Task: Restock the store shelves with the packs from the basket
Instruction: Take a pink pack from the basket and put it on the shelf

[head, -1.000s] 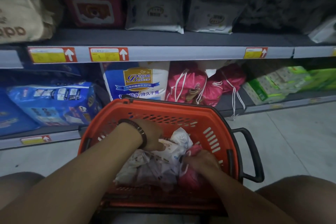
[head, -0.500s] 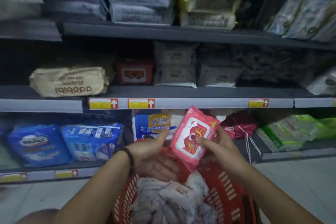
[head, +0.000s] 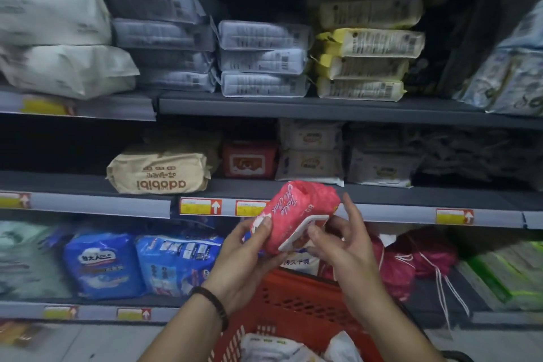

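A pink wipes pack (head: pixel 296 211) with a white lid is held up in front of the middle shelf edge (head: pixel 382 209). My left hand (head: pixel 249 250) grips its lower left end, thumb on top. My right hand (head: pixel 340 244) holds its right side by the lid, some fingers spread. Below my hands is the orange basket (head: pixel 296 300), with several pale packs (head: pixel 273 347) in its bottom. A red wipes pack (head: pixel 249 160) sits on the middle shelf just above the held pack.
The top shelf carries stacked grey packs (head: pixel 261 59) and yellow packs (head: pixel 364 47). A beige pack (head: pixel 160 170) and white wipes packs (head: pixel 311 153) stand on the middle shelf. Blue diaper packs (head: pixel 141 264), pink drawstring bags (head: pixel 411 261) and green packs (head: pixel 505 273) fill the bottom shelf.
Both hands lifted the pink pack out of the basket and raised it toward the middle shelf. It has turned so its lid faces right. The view tilted upward.
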`<action>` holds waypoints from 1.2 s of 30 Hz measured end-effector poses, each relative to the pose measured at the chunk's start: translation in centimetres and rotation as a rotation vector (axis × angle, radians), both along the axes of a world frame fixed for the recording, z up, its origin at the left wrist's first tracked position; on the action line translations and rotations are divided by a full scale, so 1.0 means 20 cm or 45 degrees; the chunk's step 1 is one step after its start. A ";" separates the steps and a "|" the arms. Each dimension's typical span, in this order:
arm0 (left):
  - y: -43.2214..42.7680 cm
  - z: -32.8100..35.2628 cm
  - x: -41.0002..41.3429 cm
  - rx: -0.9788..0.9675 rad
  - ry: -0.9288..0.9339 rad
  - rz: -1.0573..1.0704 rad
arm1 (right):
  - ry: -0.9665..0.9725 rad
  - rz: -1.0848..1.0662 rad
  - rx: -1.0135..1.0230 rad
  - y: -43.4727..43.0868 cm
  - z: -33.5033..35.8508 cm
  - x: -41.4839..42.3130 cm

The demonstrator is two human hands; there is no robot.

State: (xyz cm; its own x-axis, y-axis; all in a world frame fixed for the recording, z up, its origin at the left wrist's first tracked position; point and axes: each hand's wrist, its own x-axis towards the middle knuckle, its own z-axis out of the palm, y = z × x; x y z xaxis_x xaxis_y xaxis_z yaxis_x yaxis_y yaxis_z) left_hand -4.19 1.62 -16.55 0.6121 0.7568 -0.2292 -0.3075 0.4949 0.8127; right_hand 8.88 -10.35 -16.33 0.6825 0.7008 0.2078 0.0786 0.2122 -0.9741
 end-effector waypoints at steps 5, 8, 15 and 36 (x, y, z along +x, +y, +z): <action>0.09 0.10 -0.06 0.500 0.086 0.231 | -0.113 0.006 -0.021 0.12 0.15 -0.07; 0.24 0.22 -0.09 0.710 0.068 0.318 | -0.286 -0.017 -0.080 0.28 0.23 -0.03; 0.51 0.22 -0.04 0.947 0.375 0.588 | -0.423 -0.067 -0.279 0.64 0.22 0.04; 0.57 -0.02 0.06 1.984 1.008 0.520 | -0.762 -0.023 -0.591 0.43 0.01 0.26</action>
State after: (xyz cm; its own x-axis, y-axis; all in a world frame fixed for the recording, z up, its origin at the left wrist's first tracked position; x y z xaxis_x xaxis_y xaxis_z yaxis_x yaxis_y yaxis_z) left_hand -2.95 12.98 -16.95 0.4602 0.5999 0.6545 0.4525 -0.7927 0.4085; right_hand 14.08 -1.84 -16.08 0.5584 0.7963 0.2328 0.6214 -0.2155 -0.7533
